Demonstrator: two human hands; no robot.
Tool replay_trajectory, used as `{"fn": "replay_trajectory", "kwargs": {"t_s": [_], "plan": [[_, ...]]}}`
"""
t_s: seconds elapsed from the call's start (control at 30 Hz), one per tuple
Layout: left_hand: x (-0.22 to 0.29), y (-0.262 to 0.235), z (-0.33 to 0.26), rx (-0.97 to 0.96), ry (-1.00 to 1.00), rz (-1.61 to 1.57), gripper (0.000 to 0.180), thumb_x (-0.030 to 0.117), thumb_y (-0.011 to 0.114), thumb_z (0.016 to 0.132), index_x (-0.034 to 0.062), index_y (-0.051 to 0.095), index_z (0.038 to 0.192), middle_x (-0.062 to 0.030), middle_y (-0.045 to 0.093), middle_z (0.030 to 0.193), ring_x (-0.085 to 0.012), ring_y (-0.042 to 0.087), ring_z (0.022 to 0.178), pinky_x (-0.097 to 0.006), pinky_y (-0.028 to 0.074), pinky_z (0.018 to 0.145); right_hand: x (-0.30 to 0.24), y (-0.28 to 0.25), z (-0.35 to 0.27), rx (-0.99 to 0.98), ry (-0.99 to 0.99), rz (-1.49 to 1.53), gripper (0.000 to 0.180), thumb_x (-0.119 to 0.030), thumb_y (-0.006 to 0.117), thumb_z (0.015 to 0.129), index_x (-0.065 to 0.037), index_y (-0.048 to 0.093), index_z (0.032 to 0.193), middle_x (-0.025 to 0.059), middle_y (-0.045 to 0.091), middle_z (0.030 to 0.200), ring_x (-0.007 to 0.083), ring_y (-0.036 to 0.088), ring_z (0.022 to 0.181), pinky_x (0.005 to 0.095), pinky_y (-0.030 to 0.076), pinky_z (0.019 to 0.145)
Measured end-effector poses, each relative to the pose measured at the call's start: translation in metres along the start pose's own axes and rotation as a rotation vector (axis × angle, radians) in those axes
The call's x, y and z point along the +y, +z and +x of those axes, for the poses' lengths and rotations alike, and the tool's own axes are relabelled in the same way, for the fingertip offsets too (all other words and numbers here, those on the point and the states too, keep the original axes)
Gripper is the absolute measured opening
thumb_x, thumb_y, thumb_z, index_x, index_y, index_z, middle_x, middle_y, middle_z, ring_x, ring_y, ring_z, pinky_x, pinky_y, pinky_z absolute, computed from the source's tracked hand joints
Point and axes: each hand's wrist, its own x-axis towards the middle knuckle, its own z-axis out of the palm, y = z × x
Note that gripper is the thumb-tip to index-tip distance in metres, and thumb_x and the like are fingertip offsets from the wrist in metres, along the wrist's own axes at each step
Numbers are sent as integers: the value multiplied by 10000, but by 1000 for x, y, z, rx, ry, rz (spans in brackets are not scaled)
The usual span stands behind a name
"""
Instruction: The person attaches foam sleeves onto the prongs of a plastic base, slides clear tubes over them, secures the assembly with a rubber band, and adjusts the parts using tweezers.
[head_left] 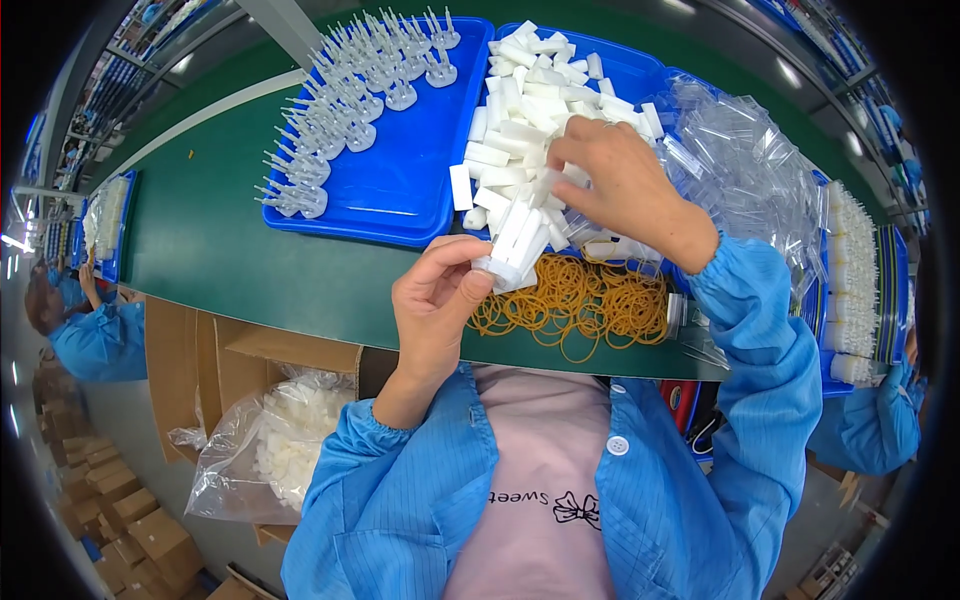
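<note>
White blocks point(515, 135) lie heaped in a blue tray point(628, 68) on the green counter point(220, 220). The left hand point(435, 290) pinches a clear-based assembly point(506, 272), white blocks upright on it, between thumb and fingers at the heap's near edge. The right hand point(630, 185) is half-curled over the heap; whether it grips a block cannot be told. Steady the base, grip lightly, and seat each block without tilting its neighbours.

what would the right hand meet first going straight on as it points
Probably the right hand would meet the loose white rectangular blocks heaped in the blue plastic tray; depth between is unclear.
</note>
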Motion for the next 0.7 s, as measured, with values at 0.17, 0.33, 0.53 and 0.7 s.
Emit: {"fn": "replay_trajectory", "kwargs": {"t_s": [0.17,0.33,0.53,0.7], "plan": [[2,2,0,-3,103,207,193,29,647,793,-14,625,980,-72,564,990,-138,554,869,-248,449,757,-2,-19,7,-49,300,820,265,-167,639,785,-86,581,1031,12,527,717,113,562,691,253,432,649],[10,13,3,-53,379,568,198,-24,654,732,49,674,915,-59,598,867,-185,564,813,-266,446,695,-18,-26,6,-66,412,1415,378,-143,602,829,-31,491,1172,30,585,826,106,581,733,222,471,674],[9,14,5,-62,419,604,209,-21,666,717,58,678,909,-49,601,863,-185,557,786,-268,443,668,-25,-29,3,-108,523,1671,373,-132,613,837,-15,483,1166,79,600,929,201,619,917,261,495,804],[9,14,4,-85,428,605,209,-21,671,714,57,678,908,-48,600,857,-184,557,784,-268,442,663,-27,-25,0,-106,476,1720,373,-123,613,835,-12,479,1165,115,602,1029,218,613,950,279,486,835]]}}
